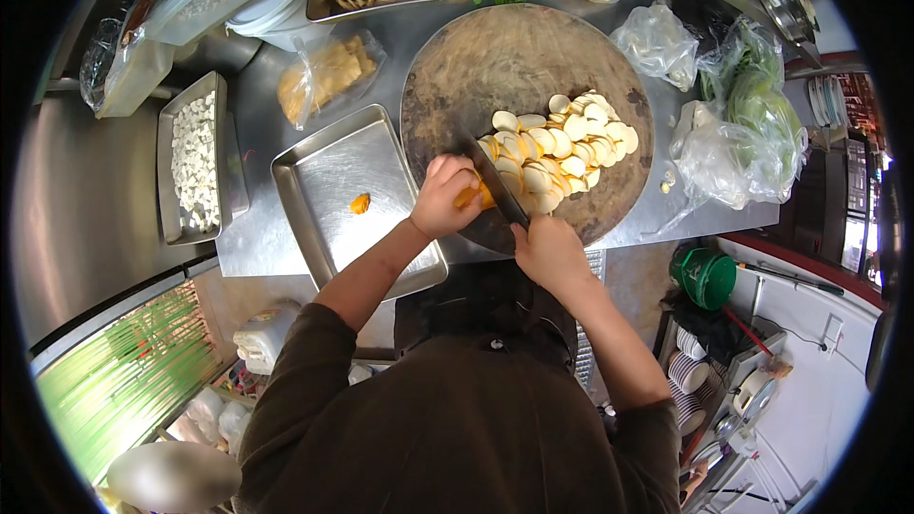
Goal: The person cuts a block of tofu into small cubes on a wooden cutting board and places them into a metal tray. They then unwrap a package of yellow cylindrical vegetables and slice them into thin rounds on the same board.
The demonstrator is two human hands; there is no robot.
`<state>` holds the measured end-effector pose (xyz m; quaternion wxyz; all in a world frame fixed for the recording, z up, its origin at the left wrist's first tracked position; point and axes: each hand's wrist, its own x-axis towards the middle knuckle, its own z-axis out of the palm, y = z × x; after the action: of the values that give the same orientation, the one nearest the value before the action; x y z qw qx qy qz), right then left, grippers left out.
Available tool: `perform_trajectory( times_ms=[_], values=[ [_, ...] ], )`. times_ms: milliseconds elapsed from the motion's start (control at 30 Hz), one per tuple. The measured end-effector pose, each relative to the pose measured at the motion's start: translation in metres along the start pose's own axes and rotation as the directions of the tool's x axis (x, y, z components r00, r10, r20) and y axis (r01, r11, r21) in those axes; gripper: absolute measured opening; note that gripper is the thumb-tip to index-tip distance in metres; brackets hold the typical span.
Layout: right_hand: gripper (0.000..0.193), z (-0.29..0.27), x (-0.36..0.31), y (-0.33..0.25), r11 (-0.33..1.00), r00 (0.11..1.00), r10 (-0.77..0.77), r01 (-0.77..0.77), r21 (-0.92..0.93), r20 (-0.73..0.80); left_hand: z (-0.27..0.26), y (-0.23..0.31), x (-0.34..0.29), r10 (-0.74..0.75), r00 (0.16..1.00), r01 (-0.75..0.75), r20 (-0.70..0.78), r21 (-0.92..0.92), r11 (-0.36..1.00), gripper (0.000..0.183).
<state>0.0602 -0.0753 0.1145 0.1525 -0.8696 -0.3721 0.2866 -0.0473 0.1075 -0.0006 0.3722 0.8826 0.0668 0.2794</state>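
Note:
A thick round wooden chopping block (505, 57) stands in front of me on a steel table. On its near left part my left hand (444, 200) is closed around an orange-skinned roll (474, 197), most of it hidden under the fingers. My right hand (554, 255) grips the handle of a dark-bladed knife (495, 179). The blade lies at a slant between the roll and a spread of thin round slices (564, 148), pale white with orange rims. To the left, a shallow steel tray (328, 157) bears one small orange piece (359, 203).
A deeper tray (221, 133) of white cubes stands far left. Bagged yellowish food (328, 81) lies behind the shallow tray. At the back is a pan (319, 5) of pale strips. Plastic bags and bagged greens (762, 124) lie right of the block.

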Motion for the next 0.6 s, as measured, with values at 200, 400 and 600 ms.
perform_trajectory(
  times_ms=[200,400,600],
  values=[
    [0.031,0.035,0.020,0.008,1.000,0.995,0.018,-0.016,0.014,-0.101,0.003,-0.003,-0.003,0.027,0.999,-0.028,-0.042,-0.001,1.000,0.022],
    [0.033,0.001,0.009,0.010,0.994,0.996,0.007,0.003,0.106,-0.091,0.001,0.004,-0.002,0.008,0.996,-0.001,-0.084,0.083,0.997,0.019],
    [0.032,-0.017,-0.009,-0.003,1.000,1.000,-0.006,0.006,0.022,0.022,0.003,0.001,-0.003,0.003,0.998,0.000,-0.065,0.041,0.999,0.021]
  ],
)
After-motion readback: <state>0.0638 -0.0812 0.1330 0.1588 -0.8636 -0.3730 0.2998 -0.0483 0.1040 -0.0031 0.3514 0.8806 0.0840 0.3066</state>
